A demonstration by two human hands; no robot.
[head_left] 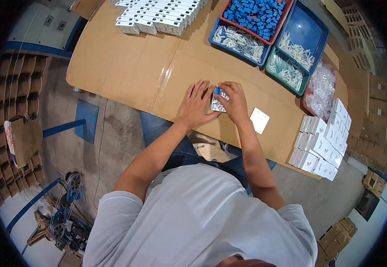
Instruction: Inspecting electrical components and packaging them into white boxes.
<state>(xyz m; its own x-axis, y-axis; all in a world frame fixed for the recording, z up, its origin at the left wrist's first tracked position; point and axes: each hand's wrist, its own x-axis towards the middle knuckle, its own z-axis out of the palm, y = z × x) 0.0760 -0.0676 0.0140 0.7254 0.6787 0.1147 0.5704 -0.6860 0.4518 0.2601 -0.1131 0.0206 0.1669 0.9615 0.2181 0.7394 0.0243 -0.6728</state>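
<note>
At the near edge of the table lies a small open white box (pixel 214 107) with pale pieces in it. My left hand (pixel 196 105) lies against its left side, palm down with the fingers stretched out. My right hand (pixel 235 103) reaches over the box from the right. Its thumb and fingers pinch a small blue plastic piece (pixel 218 91) at the far end of the box. The fingers partly cover the box's contents. A flat white square (pixel 259 120), perhaps a lid or card, lies to the right of my right hand.
Trays stand at the far right: a red tray (pixel 222 16) of blue pieces, a blue tray (pixel 212 41) and a green tray (pixel 298 92) of white pieces. Clear plastic bags (pixel 321 89) lie beside them. White boxes are stacked at right (pixel 320 144) and far left (pixel 158 18).
</note>
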